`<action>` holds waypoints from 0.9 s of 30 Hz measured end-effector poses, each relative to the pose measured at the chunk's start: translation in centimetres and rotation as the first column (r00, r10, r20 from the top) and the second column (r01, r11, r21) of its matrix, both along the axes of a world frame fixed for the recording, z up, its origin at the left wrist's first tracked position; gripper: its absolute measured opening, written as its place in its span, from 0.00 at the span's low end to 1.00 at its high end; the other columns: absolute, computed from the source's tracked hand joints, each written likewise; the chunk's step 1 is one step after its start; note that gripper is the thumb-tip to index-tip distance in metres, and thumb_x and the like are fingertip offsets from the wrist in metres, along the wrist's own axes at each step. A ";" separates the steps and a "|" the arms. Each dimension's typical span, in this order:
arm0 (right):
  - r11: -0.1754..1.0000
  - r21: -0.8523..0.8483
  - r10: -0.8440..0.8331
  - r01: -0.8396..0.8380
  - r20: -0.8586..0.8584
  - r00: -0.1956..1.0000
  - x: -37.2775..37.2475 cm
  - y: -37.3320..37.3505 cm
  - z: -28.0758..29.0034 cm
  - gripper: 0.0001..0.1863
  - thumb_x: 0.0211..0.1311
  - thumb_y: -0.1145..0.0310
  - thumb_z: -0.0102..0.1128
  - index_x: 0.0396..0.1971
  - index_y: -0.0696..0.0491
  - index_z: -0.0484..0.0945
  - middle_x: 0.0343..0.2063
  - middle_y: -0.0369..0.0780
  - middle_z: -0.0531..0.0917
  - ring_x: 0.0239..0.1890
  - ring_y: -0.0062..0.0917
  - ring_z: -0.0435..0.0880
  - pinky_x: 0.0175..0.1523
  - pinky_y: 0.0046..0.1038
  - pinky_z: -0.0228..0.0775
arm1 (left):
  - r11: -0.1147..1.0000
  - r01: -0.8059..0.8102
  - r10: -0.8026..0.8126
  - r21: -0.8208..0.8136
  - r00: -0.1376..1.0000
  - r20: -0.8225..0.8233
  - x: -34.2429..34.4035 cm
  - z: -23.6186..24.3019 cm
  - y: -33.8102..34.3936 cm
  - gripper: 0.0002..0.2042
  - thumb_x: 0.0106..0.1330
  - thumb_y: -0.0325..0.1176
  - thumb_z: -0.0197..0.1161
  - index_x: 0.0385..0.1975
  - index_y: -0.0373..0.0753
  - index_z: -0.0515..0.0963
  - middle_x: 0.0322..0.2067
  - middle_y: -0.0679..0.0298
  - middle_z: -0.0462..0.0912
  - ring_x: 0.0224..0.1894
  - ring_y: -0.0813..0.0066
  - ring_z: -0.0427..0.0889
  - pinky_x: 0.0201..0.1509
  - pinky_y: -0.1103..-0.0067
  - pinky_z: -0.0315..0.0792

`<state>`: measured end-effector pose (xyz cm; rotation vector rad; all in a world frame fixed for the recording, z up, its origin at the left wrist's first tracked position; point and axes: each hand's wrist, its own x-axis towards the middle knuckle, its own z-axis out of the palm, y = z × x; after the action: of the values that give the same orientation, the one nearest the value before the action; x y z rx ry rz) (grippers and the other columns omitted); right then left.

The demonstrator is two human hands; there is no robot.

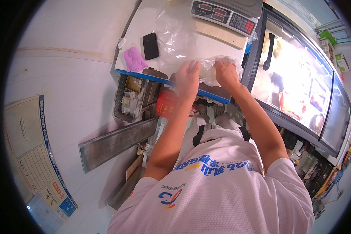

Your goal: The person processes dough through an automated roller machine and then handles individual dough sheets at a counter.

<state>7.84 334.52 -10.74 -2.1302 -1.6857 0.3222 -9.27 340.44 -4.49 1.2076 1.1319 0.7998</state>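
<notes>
So there's a clear plastic bag [211,70] with something pale inside, sitting at the near edge of the white worktop [144,19], right above its blue rim. Both hands are on it: the left hand [188,76] has its grip pinched on the bag's left side, and the right hand [226,72] has its fingers curled into the crinkled plastic on the right side, so both grips are closed on the bag.

Just left of the bag along the same edge there's a dark crumbly clump [155,72]. Further left of the bag is a pink cloth [134,59], with a black phone [150,45] lying flat beside it. Beyond the bag lies more loose clear plastic [171,31], then a wooden board [220,33] and a weighing scale [224,13] at the far end. Right of the bag is a glass-topped display freezer [300,78].
</notes>
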 end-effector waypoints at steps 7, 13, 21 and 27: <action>0.971 0.176 -0.059 0.159 -0.472 0.880 -0.6 -3.6 6.9 0.10 0.71 0.71 0.57 0.45 0.60 0.83 0.42 0.51 0.88 0.44 0.48 0.86 0.50 0.38 0.77 | 0.988 0.001 0.024 0.157 0.988 -0.153 -2.1 0.2 -0.2 0.18 0.68 0.42 0.67 0.46 0.32 0.82 0.36 0.58 0.85 0.39 0.67 0.81 0.49 0.72 0.75; 0.950 -0.106 -0.251 0.294 -0.817 0.519 -0.8 -7.8 16.2 0.13 0.74 0.69 0.62 0.51 0.60 0.83 0.37 0.36 0.86 0.41 0.16 0.80 0.50 0.23 0.74 | 0.950 0.174 -0.123 0.259 0.972 -0.200 -4.5 7.2 -5.0 0.24 0.68 0.37 0.73 0.60 0.34 0.75 0.54 0.60 0.77 0.48 0.75 0.78 0.52 0.77 0.75; 0.983 0.052 -0.057 0.174 -0.820 0.570 -2.1 -12.4 22.7 0.10 0.73 0.73 0.62 0.49 0.59 0.84 0.38 0.37 0.87 0.41 0.17 0.83 0.50 0.23 0.76 | 0.805 0.594 -0.525 -0.016 0.725 0.446 -1.8 13.0 -4.7 0.21 0.65 0.32 0.76 0.54 0.31 0.81 0.51 0.60 0.86 0.50 0.74 0.83 0.54 0.76 0.77; 0.945 0.269 0.104 0.188 -0.790 0.604 -2.4 -14.6 23.8 0.11 0.63 0.77 0.71 0.45 0.57 0.86 0.37 0.39 0.88 0.39 0.21 0.86 0.46 0.24 0.79 | 0.798 0.533 -0.572 0.282 0.817 0.073 -1.7 14.7 -5.6 0.10 0.59 0.16 0.74 0.40 0.33 0.86 0.39 0.60 0.87 0.41 0.75 0.85 0.48 0.80 0.80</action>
<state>5.42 319.90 13.06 -1.4091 -1.0371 0.7876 -10.92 334.85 10.21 1.5600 0.4991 0.5720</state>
